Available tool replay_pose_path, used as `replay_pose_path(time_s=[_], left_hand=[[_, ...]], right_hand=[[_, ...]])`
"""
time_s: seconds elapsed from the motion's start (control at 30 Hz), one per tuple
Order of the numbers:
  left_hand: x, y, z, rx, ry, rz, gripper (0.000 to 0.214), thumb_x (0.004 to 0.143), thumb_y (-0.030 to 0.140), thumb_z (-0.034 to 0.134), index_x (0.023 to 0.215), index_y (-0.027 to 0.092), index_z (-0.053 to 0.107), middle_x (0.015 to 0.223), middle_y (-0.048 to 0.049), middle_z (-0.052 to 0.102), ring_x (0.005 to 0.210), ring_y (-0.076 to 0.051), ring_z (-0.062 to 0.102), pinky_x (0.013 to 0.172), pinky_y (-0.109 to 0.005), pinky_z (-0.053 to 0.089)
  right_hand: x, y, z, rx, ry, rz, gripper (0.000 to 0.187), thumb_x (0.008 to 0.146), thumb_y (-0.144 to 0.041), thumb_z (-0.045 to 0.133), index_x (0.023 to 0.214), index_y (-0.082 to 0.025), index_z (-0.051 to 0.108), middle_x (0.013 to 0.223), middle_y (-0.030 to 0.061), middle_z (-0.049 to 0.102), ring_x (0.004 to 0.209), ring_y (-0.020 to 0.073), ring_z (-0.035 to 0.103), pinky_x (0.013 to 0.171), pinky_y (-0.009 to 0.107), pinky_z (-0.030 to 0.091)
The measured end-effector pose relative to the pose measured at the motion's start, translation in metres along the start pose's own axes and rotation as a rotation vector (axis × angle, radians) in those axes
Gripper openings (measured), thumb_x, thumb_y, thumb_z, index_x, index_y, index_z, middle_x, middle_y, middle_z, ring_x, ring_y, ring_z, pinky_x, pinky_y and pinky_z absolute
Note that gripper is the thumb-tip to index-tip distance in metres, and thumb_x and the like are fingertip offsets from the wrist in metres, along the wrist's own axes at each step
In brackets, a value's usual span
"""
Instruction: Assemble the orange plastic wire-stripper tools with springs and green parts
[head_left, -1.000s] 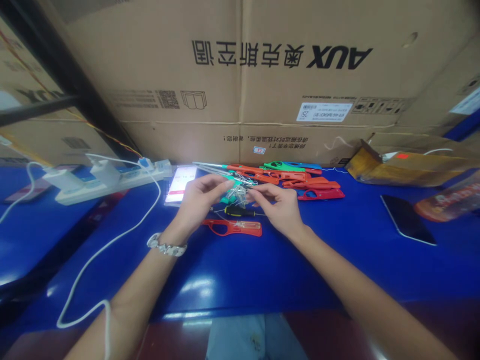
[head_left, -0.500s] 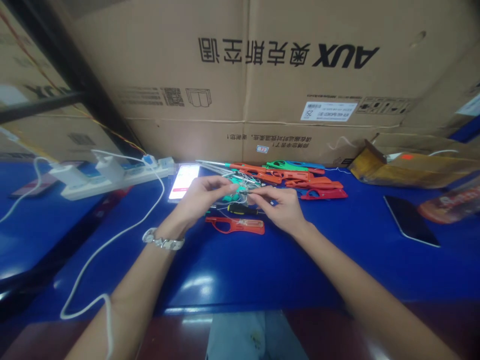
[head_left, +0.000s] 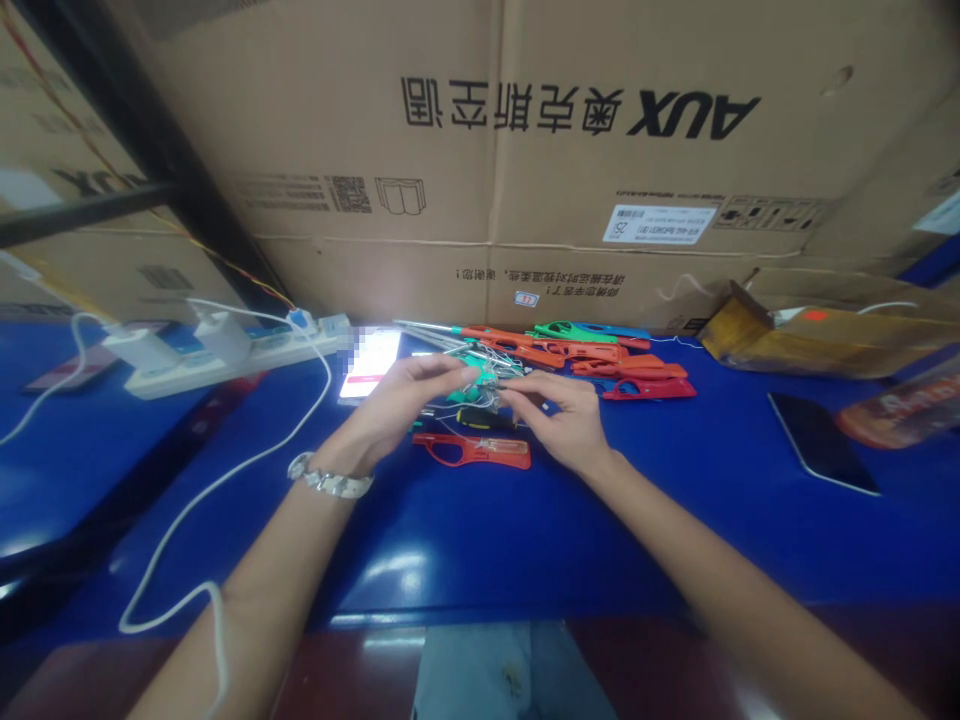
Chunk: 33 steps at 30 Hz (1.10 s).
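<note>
Above the middle of the blue worktop (head_left: pixel 525 570), the left hand (head_left: pixel 403 400) and the right hand (head_left: pixel 568 418) meet, each with thumb and forefinger pinching a small part (head_left: pixel 493 384) whose details are too fine to make out. Just behind lies a tangle of green and metal pieces (head_left: pixel 463 392), with orange lighters (head_left: pixel 592 350) beyond; nearer the person are a black-and-yellow screwdriver (head_left: pixel 480 418) and a red lighter casing (head_left: pixel 469 451).
</note>
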<state>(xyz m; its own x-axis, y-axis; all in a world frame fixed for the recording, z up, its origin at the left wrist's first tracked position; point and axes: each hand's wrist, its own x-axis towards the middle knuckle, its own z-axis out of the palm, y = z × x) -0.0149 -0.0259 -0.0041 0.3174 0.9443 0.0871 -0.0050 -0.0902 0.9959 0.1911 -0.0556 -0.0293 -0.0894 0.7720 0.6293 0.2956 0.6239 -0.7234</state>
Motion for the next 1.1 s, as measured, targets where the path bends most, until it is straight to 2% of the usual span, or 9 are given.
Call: replay_pose_path(time_s=[0.13,0.23,0.33,0.47,0.57,0.7,0.8,0.93,1.1], left_hand=[[0.004,-0.003,-0.003,-0.018,0.115,-0.008,0.022,0.070,0.041,0.084,0.076,0.021,0.077,0.082,-0.0031,0.071,0.077,-0.015,0.059,0.074,-0.028,0.043],[0.005,-0.004,-0.005,-0.023,0.249,-0.018,0.027,0.063,0.042,0.088,0.075,0.020,0.077,0.082,-0.0031,0.070,0.075,-0.015,0.057,0.068,-0.027,0.041],[0.005,-0.002,-0.004,-0.031,0.306,-0.012,0.030,0.063,0.042,0.088,0.079,0.020,0.077,0.086,-0.0028,0.070,0.078,-0.014,0.056,0.067,-0.026,0.040],[0.003,-0.001,-0.001,-0.078,0.271,-0.048,0.027,0.067,0.040,0.087,0.082,0.019,0.078,0.087,-0.0024,0.070,0.078,-0.012,0.057,0.066,-0.023,0.040],[0.003,-0.003,0.006,-0.226,0.173,-0.163,0.027,0.065,0.037,0.089,0.080,0.018,0.077,0.082,-0.0018,0.070,0.075,-0.011,0.060,0.066,-0.023,0.042],[0.002,-0.008,0.014,-0.371,0.064,-0.288,0.031,0.063,0.033,0.091,0.085,0.017,0.077,0.088,-0.0041,0.074,0.074,-0.012,0.065,0.070,-0.024,0.047],[0.002,-0.010,0.016,-0.390,0.032,-0.286,0.032,0.064,0.034,0.090,0.086,0.016,0.077,0.087,-0.0044,0.075,0.072,-0.011,0.064,0.068,-0.023,0.048],[0.003,-0.008,0.017,-0.345,0.076,-0.245,0.030,0.062,0.033,0.091,0.081,0.015,0.077,0.075,-0.0009,0.071,0.069,-0.010,0.062,0.064,-0.020,0.045],[0.003,-0.008,0.016,-0.288,0.092,-0.225,0.030,0.061,0.034,0.091,0.079,0.015,0.077,0.074,-0.0014,0.070,0.070,-0.010,0.062,0.064,-0.020,0.046]], right_hand=[[-0.001,0.001,0.002,0.155,0.007,0.147,0.015,0.084,-0.033,0.073,0.096,-0.026,0.079,0.085,0.0019,0.078,0.061,0.0158,0.070,0.056,0.031,0.059],[-0.002,0.003,0.004,0.173,0.030,0.143,0.012,0.083,-0.030,0.074,0.092,-0.024,0.078,0.085,0.0021,0.078,0.067,0.0166,0.073,0.062,0.031,0.062],[-0.001,0.006,0.005,0.164,0.069,0.149,0.009,0.082,-0.027,0.074,0.089,-0.021,0.075,0.083,0.0022,0.077,0.071,0.0171,0.075,0.063,0.030,0.062],[-0.002,0.012,0.007,0.191,0.132,0.192,0.011,0.081,-0.028,0.074,0.084,-0.019,0.069,0.084,0.0033,0.075,0.073,0.0185,0.075,0.060,0.030,0.062],[-0.003,0.015,0.008,0.166,0.153,0.136,0.008,0.081,-0.027,0.073,0.083,-0.020,0.069,0.089,0.0039,0.075,0.079,0.0184,0.074,0.060,0.030,0.063],[-0.003,0.014,0.008,0.143,0.132,0.032,0.003,0.082,-0.022,0.072,0.083,-0.021,0.070,0.094,0.0039,0.075,0.085,0.0181,0.072,0.061,0.029,0.064],[-0.004,0.012,0.008,0.106,0.102,-0.003,0.002,0.084,-0.021,0.071,0.086,-0.021,0.071,0.092,0.0039,0.075,0.083,0.0174,0.072,0.065,0.031,0.064],[-0.004,0.012,0.007,0.072,0.081,-0.013,0.002,0.085,-0.021,0.071,0.087,-0.021,0.072,0.089,0.0034,0.075,0.076,0.0154,0.071,0.064,0.029,0.063],[-0.002,0.010,0.005,-0.008,0.064,-0.108,0.005,0.086,-0.017,0.069,0.082,-0.020,0.070,0.085,0.0029,0.073,0.075,0.0143,0.069,0.061,0.026,0.060]])
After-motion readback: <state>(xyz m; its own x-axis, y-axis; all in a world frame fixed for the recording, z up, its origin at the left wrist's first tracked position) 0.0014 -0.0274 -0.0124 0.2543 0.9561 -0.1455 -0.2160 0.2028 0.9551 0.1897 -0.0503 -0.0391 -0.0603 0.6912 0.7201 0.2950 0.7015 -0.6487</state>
